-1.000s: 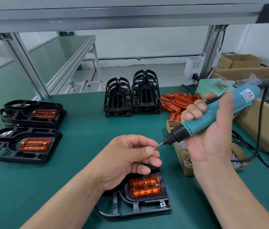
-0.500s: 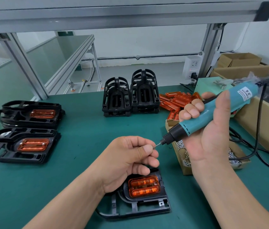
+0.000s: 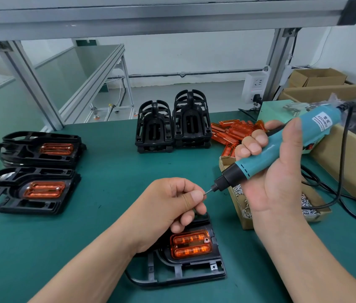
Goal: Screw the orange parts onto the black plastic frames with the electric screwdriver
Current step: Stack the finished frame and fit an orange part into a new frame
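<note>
— Progress? Our near black frame (image 3: 183, 274) holds its orange part (image 3: 191, 243), not yet fully fastened, we judge.
— Above it our left hand (image 3: 172, 206) pinches a screw (image 3: 204, 192) at the electric screwdriver (image 3: 281, 147) bit; our right hand (image 3: 277, 176) grips the tool. Two finished frames (image 3: 30, 191) lie left; bare frames (image 3: 172, 125) and loose orange parts (image 3: 231, 130) wait beyond.

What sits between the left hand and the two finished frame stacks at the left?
Head view: only bare green mat lies between the left hand and the finished frame stacks.
</note>
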`<state>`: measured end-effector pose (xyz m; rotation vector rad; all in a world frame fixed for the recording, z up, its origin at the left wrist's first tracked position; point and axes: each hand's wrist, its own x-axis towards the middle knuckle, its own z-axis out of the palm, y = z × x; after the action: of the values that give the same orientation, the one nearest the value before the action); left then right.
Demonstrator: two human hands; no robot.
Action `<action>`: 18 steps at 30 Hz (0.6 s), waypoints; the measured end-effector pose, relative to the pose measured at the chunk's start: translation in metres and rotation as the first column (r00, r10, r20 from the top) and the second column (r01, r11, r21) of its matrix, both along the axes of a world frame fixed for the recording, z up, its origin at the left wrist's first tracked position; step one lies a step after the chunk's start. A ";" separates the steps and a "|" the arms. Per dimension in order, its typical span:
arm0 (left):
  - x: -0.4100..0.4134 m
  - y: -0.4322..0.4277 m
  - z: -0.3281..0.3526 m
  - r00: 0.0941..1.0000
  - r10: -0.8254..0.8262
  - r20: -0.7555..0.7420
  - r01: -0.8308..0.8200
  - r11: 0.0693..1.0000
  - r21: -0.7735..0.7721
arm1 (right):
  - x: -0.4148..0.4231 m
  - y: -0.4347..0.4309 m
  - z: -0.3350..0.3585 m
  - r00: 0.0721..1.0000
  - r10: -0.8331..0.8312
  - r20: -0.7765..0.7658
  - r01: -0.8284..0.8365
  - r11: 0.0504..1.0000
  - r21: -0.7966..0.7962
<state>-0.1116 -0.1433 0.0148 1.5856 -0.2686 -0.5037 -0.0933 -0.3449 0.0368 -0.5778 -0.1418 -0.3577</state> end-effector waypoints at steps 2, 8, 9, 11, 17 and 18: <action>0.000 0.001 0.001 0.999 -0.001 0.039 -0.001 0.999 0.045 | 0.000 0.001 -0.001 1.000 0.000 -0.004 0.000 1.000 -0.002; -0.001 -0.002 -0.005 0.981 0.032 0.192 -0.067 0.981 0.181 | 0.001 0.005 -0.003 0.999 -0.036 -0.025 0.036 0.999 -0.011; -0.001 -0.002 -0.005 0.982 0.047 0.185 -0.078 0.983 0.163 | 0.001 0.006 -0.004 0.998 -0.045 -0.033 0.045 0.999 -0.002; -0.001 -0.003 -0.005 0.994 0.087 0.073 -0.089 0.996 0.020 | 0.002 0.006 -0.006 0.997 -0.056 -0.048 0.057 0.998 0.023; 0.001 -0.002 -0.008 0.991 0.124 0.045 -0.125 0.992 0.006 | 0.005 0.006 -0.007 0.996 -0.040 -0.077 0.041 0.999 0.019; 0.001 -0.003 -0.009 0.988 0.129 0.086 -0.134 0.990 0.052 | 0.005 0.007 -0.007 0.996 -0.038 -0.079 0.039 0.999 0.006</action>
<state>-0.1107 -0.1458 0.0062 1.6699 -0.2113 -0.3469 -0.0883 -0.3383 0.0295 -0.5867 -0.0535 -0.3720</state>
